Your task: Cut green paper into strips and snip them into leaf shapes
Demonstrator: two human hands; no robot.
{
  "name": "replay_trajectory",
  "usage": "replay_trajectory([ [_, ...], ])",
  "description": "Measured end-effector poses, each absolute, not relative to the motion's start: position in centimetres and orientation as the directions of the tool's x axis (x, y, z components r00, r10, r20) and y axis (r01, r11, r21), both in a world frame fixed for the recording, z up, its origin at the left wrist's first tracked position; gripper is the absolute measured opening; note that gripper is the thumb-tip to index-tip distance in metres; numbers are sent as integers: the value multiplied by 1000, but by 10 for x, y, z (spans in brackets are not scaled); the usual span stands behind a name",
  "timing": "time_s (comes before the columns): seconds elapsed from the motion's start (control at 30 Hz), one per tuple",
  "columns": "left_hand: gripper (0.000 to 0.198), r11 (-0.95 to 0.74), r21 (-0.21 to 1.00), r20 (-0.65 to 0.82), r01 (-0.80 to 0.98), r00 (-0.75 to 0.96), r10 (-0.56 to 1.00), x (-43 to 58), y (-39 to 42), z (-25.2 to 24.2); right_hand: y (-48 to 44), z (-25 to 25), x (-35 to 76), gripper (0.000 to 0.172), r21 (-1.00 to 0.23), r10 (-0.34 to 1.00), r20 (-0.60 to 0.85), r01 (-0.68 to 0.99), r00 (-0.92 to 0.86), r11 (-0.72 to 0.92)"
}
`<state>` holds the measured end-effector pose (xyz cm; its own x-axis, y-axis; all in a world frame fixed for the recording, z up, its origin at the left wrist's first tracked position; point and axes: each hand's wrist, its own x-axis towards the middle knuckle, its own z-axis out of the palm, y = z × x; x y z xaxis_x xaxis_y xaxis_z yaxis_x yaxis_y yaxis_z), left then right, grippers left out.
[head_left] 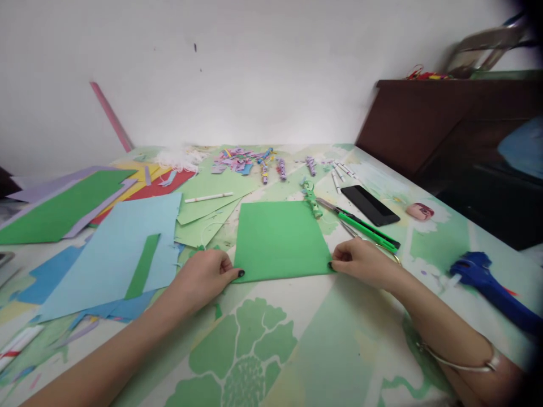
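Observation:
A squarish sheet of green paper [282, 240] lies before me on the table, its near edge toward me. My left hand [214, 268] pinches the sheet's near left corner between thumb and fingers. At the near right corner, my right hand [360, 263] holds the paper in the same kind of pinch. Close to the right hand are a green utility knife [367, 227] and a pair of scissors [350, 229], partly hidden behind that hand. A green rolled paper piece [311, 199] touches the sheet's far right area.
Light blue paper [123, 243] with a green strip [143, 265] lies left, among stacked coloured sheets. Small paper scraps [237, 159] and purple rolls [282, 169] are farther back. On the right are a black phone [370, 204], an eraser-like lump [419, 211] and a blue tape dispenser [487, 282].

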<state>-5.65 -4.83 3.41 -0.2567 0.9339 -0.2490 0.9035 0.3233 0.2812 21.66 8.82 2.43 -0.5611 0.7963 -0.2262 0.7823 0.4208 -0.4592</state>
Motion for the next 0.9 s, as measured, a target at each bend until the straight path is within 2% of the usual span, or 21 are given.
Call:
replay_trajectory([
  [0.13,29,292,248,-255,924,-228,940,-58,-48,32,88,24,218,13,-477,802,-233,783,-551,399],
  [0.4,30,289,276,-237,917,-226,945,-58,-49,30,87,22,220,15,-490,799,-224,773,-558,403],
  [0.9,26,253,145,-176,956,-227,958,-54,-49,27,86,22,218,11,-442,817,-216,799,-535,406],
])
